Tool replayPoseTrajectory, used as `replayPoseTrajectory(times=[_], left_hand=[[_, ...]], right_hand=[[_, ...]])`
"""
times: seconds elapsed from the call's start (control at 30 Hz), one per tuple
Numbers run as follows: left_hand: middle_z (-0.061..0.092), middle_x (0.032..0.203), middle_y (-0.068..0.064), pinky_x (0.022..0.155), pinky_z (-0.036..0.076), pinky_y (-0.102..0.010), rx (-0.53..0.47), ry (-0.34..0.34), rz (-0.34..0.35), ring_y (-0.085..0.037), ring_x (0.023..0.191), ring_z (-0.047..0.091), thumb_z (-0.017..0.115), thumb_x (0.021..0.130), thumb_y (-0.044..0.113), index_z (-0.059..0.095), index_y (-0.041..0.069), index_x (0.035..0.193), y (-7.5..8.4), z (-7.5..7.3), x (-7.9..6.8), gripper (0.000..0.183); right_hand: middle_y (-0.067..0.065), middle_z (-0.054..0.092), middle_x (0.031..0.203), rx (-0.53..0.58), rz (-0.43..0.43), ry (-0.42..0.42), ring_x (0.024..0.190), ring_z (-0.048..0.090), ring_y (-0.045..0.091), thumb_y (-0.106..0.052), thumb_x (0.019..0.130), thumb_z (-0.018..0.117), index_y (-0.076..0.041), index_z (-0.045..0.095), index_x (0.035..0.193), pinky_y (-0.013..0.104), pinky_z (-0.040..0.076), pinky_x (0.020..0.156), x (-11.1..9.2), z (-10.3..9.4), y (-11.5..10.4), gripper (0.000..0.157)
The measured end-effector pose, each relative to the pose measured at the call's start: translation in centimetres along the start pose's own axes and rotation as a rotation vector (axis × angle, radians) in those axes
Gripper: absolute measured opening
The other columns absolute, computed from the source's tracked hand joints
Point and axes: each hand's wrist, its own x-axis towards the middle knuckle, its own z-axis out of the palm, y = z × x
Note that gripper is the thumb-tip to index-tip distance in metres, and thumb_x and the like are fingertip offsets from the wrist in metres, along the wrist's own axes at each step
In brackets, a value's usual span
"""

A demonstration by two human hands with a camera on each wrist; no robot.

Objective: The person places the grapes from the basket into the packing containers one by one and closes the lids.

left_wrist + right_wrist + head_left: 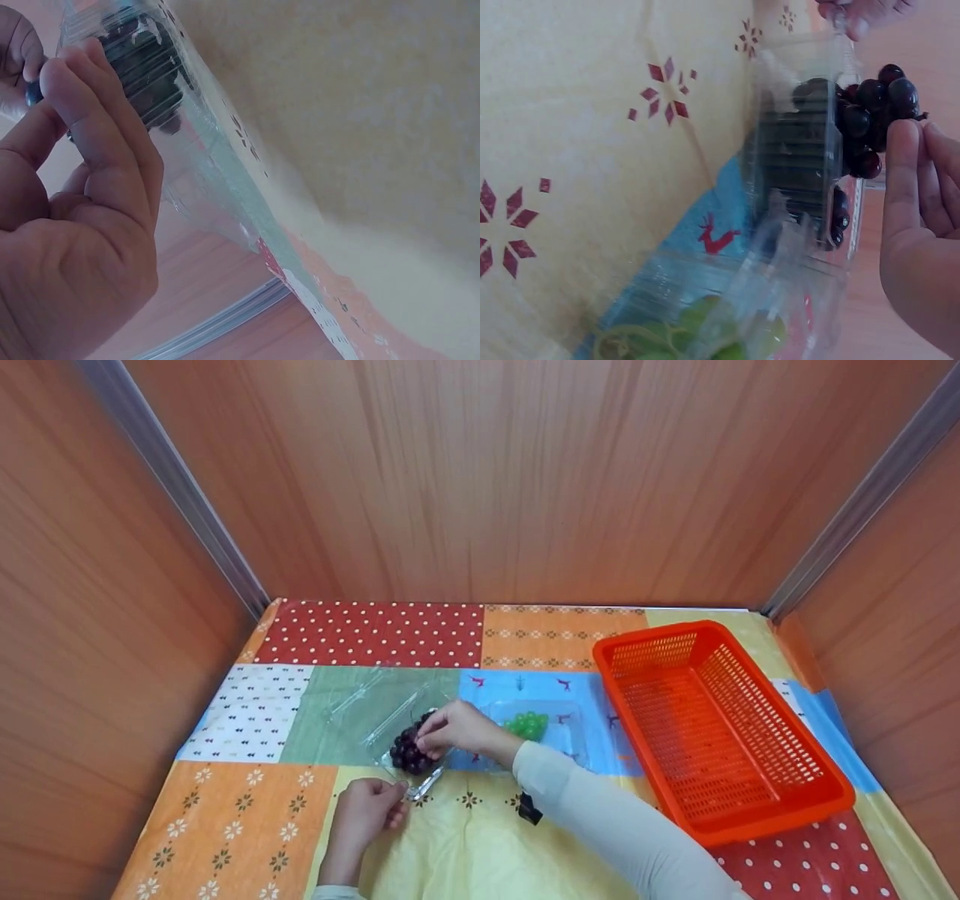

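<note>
A bunch of dark purple grapes (409, 754) sits in a clear plastic box (426, 787) with its lid folded back, left of the middle. With thumb and fingers, my right hand (457, 726) pinches the top of the bunch at its stem. In the right wrist view, part of the grapes (870, 112) stands above the box wall. My left hand (367, 808) grips the box's near edge between thumb and index finger. Just right of it lies a bunch of green grapes (528, 725) inside a second clear box (571, 720), partly hidden by my right forearm.
A large orange-red plastic basket (750, 712) stands on the right side. Under everything lies a patchwork-patterned tablecloth (247, 802). Wood-look panels (487, 480) enclose the table at the back and both sides.
</note>
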Motion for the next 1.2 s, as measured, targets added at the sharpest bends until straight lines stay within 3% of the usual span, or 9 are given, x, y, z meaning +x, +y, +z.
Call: replayPoseTrajectory(times=[0.53,0.77,0.93,1.07,1.2], left_hand=[[0.065,0.062,-0.008,0.048,0.052,-0.028,-0.028,-0.057,0.026,-0.013,0.049,0.059,0.063,0.088,0.019,0.065,-0.006,0.075,-0.5,0.1,0.2,0.028],[0.066,0.067,-0.012,0.052,0.054,-0.032,-0.066,-0.076,0.028,-0.016,0.053,0.061,0.066,0.088,0.022,0.066,-0.007,0.082,-0.9,-0.5,0.5,0.030],[0.068,0.073,-0.014,0.056,0.055,-0.034,-0.064,-0.031,0.018,-0.020,0.058,0.064,0.069,0.086,0.024,0.068,-0.006,0.088,-1.2,-1.3,0.7,0.030],[0.068,0.076,-0.015,0.058,0.056,-0.035,-0.076,-0.010,0.007,-0.023,0.061,0.065,0.070,0.084,0.026,0.068,-0.005,0.092,-1.1,-1.5,0.9,0.032],[0.068,0.077,-0.016,0.059,0.056,-0.037,-0.101,-0.013,0.005,-0.023,0.062,0.065,0.067,0.087,0.024,0.067,-0.005,0.094,-1.0,-1.4,1.2,0.029]], right_hand=[[0.006,0.071,0.075,-0.096,0.035,-0.005,0.067,0.068,0.023,-0.007,0.082,0.071,-0.007,0.074,0.082,0.031,0.056,0.062,0.2,0.8,1.0,0.004],[0.005,0.071,0.079,-0.111,0.046,0.003,0.072,0.069,0.023,-0.004,0.080,0.070,-0.008,0.074,0.087,0.032,0.057,0.066,0.1,-0.8,0.6,0.009],[0.012,0.071,0.085,-0.043,0.034,0.102,0.078,0.068,0.029,-0.004,0.085,0.065,-0.002,0.073,0.093,0.037,0.056,0.071,0.4,-2.4,-0.1,0.011],[0.018,0.069,0.090,-0.001,0.023,0.166,0.083,0.067,0.035,-0.006,0.090,0.061,-0.007,0.074,0.090,0.034,0.057,0.068,0.6,-3.5,-0.6,0.013],[0.019,0.069,0.091,-0.005,0.014,0.111,0.086,0.066,0.039,-0.006,0.090,0.061,-0.006,0.074,0.091,0.037,0.056,0.071,0.4,-3.8,-0.7,0.013]])
